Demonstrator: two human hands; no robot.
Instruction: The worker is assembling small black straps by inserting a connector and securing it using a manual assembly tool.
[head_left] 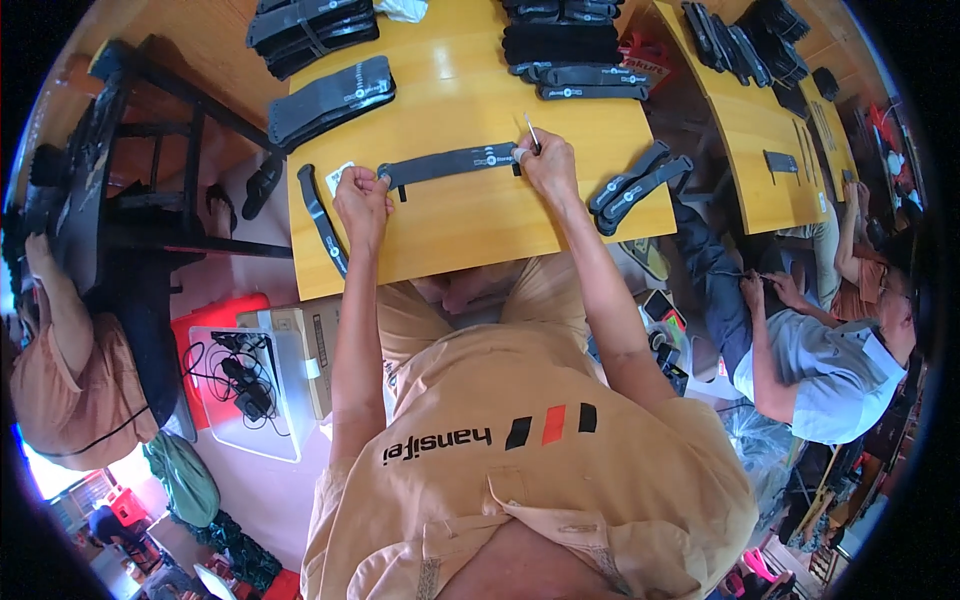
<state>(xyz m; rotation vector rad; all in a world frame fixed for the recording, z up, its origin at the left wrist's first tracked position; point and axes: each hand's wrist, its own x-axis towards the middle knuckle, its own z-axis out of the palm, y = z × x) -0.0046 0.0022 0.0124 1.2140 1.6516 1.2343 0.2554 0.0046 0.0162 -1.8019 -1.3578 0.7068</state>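
A flat black strap (450, 163) with white print lies stretched crosswise on the yellow table (440, 235) before me. My left hand (363, 205) is closed in a pinch at the strap's left end. At the other end my right hand (548, 165) is closed, its fingertips against the strap. A slim metal-tipped tool (532, 132) sticks up from the right hand; its exact kind I cannot make out. Short dark tabs show below the strap near both ends. Left of my left hand lies a single black strap (320, 220); right of my right hand lie several more straps (640, 190).
Stacks of black straps (335, 100) (560, 45) stand along the table's far side. A clear plastic bin (245, 390) with black cables is on the floor at left. Other people sit at both sides, one in a light blue shirt (815, 375) at right. A second table (740, 120) stands there.
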